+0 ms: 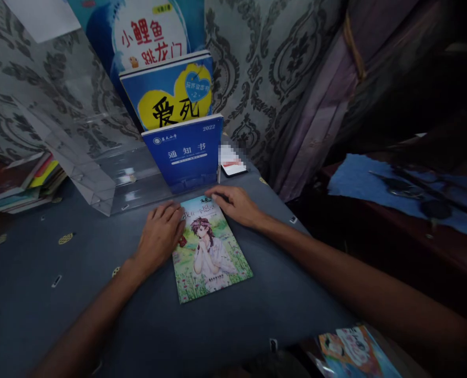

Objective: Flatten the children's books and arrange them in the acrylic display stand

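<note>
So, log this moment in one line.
book: flat on table; left hand: at left edge; right hand: at top right corner

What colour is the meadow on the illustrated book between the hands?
Mostly green, dotted with pink; the illustrated book shows best in the head view.

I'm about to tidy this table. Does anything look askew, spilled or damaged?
The book pile at the left looks askew: its edges do not line up. The booklet between the left hand and right hand lies flat; no spill or damage shows in this dim view.
</note>
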{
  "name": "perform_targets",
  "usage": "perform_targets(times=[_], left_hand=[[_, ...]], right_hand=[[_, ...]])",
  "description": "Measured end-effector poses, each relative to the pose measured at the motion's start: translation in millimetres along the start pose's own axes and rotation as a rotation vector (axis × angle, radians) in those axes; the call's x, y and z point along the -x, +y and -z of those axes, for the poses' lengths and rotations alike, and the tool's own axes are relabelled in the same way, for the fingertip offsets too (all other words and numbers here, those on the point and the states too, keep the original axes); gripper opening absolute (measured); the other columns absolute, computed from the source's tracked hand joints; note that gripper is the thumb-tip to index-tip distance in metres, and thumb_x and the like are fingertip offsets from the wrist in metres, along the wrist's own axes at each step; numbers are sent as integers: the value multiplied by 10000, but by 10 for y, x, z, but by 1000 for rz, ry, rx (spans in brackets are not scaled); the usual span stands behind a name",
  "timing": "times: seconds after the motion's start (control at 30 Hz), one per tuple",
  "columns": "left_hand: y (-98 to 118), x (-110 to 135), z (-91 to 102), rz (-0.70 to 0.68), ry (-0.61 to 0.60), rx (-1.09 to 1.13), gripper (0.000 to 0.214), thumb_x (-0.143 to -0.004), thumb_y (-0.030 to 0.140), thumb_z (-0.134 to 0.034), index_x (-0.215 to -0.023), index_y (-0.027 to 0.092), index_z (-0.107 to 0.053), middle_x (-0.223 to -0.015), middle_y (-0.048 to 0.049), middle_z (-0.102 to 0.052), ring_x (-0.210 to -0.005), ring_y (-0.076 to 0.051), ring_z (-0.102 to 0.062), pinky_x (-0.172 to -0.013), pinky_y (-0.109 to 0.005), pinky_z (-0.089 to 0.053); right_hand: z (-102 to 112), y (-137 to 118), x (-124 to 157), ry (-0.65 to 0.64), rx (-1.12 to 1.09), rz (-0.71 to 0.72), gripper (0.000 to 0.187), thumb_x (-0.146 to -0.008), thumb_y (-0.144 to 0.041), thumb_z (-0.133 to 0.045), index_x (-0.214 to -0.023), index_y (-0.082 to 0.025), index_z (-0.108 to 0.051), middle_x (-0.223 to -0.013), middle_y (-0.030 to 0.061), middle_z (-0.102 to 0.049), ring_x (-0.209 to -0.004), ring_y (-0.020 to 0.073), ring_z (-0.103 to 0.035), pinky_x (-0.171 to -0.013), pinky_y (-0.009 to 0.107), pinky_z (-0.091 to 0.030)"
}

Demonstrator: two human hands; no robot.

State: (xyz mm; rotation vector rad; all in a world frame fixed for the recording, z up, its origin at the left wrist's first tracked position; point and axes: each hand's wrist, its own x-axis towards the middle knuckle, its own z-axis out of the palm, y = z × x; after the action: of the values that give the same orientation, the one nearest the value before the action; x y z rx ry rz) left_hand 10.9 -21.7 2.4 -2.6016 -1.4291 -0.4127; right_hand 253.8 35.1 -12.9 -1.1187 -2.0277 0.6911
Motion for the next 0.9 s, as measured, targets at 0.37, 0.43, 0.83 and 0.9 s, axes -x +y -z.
perform_targets(times=[0.37,0.43,0.83,0.9], left_hand=[[487,-205,-45,-292,-145,192,400,-1061,313,-402,-1382,182,-601,-1449,-120,-603,-1435,-289,-450,-1154,-502,-383],[569,-144,-3,-361,-177,236,399,-1066,318,-389,-1382,213,-610,-1440,-111,-611,-1443,-287,-443,-1156,-511,-380],[808,71,157,-530,-261,391,382,-1030,434,-490,-1326,251,-647,-1432,-103,-618,-1422,-291,-471,-1198,-562,-313],[805,46,225,-522,-263,447,322,-1037,417,-484,-1164,234,-717,-1260,-90,-703,-1278,-252,-585,-1186,-518,-324]], right_hand=[[7,18,3,-9,-4,28,298,-976,-215,-476,-1145,-177,-718,-1097,66,-770,-985,197,-690,-897,332,-505],[14,4,6,-14,19,25,300,-975,-216,-478,-1151,-173,-718,-1084,61,-770,-960,192,-684,-879,322,-496],[-35,-13,36,-17,121,49,299,-942,-168,-504,-1150,-163,-719,-1105,80,-754,-910,190,-664,-837,309,-483],[-32,-21,35,1,133,54,284,-941,-172,-507,-1119,-174,-729,-1096,78,-755,-952,200,-667,-850,313,-484]])
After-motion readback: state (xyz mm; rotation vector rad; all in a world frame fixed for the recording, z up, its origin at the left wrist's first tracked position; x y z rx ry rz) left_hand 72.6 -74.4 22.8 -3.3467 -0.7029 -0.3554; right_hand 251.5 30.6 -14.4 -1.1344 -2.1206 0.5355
